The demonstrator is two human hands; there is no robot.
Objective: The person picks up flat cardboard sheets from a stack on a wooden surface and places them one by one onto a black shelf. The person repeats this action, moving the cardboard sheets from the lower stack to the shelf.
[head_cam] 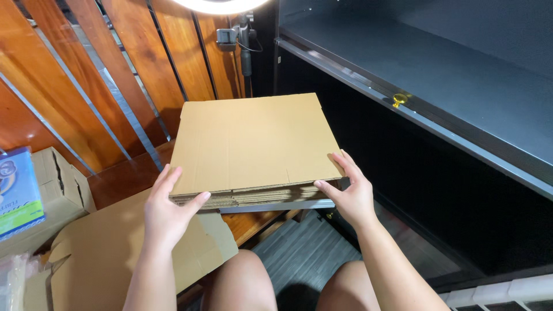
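both hands hold a stack of flattened cardboard sheets [253, 144] out in front of the knees, level and clear of the floor, so the lifting looks done and the setting down is yet to come. the left hand [167, 210] clasps the near left corner, thumb along the edge and fingers spread on top; the right hand [348, 193] pinches the near right corner the same way. the stack lies between the two grips, reaching away from them toward the wooden slat wall [115, 75]. a loose cardboard piece [109, 253] lies below left, beside a small brown box [60, 187]; a dark cabinet [438, 86] stands to the right.
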